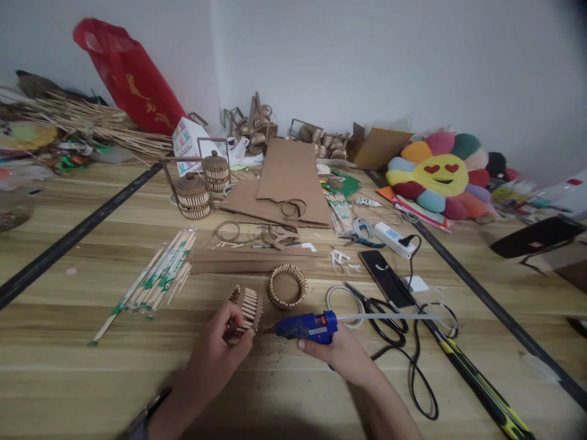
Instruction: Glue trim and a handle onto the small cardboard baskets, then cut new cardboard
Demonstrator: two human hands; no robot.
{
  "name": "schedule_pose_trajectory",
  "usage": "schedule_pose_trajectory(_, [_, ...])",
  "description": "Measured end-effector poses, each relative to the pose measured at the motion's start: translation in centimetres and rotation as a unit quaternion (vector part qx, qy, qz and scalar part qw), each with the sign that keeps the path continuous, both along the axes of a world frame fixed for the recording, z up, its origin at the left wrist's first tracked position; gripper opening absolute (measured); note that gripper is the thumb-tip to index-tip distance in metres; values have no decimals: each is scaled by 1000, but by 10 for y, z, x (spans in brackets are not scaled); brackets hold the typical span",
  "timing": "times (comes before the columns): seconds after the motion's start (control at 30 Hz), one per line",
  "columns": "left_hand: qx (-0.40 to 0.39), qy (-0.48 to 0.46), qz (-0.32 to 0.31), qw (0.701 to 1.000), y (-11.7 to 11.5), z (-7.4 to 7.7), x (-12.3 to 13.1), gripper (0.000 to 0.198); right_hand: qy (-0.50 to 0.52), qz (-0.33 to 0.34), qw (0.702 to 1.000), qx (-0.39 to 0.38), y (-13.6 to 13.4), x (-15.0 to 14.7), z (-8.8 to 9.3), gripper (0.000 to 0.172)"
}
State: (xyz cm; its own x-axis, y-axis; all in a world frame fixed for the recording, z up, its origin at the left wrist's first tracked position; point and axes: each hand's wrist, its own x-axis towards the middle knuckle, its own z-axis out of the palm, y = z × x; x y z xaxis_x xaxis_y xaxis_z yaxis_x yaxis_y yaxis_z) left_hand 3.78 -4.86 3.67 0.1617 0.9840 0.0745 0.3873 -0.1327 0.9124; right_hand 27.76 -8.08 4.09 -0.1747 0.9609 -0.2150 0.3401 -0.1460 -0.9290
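at the near edge of a cluttered wooden surface [68, 379], a person's left hand [215, 351] has its fingers [236, 318] curled closed around a small ring of short wooden sticks [246, 308], tilted up on its side just above the boards. the right hand [337, 351] is wrapped tight around a blue glue gun [306, 327], its nozzle aimed left and nearly touching the ring's right edge, a clear glue stick [385, 316] jutting from its back end. just beyond the nozzle a second stick ring [287, 286] lies flat on the surface. to the right lie black scissors [373, 305], a dark phone [386, 278] and a looping black cable [419, 366]. packets of chopsticks [158, 278] rest to the left, with sheets of cardboard [288, 180] and two finished stick baskets [202, 186] farther back. a flower-shaped emoji cushion [438, 174] sits at the far right by the wall, a red bag [131, 76] at the far left.
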Motion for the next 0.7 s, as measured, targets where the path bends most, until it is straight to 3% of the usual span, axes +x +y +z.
schedule_pose_trajectory(0.57, [-23,-13,-4,1000,3,5,-4,18,0,-11,1000,12,0,4,-1,36])
schedule_pose_trajectory(0.7, [11,11,-10,1000,6,6,-11,16,-8,-8,1000,3,-1,8,-1,40])
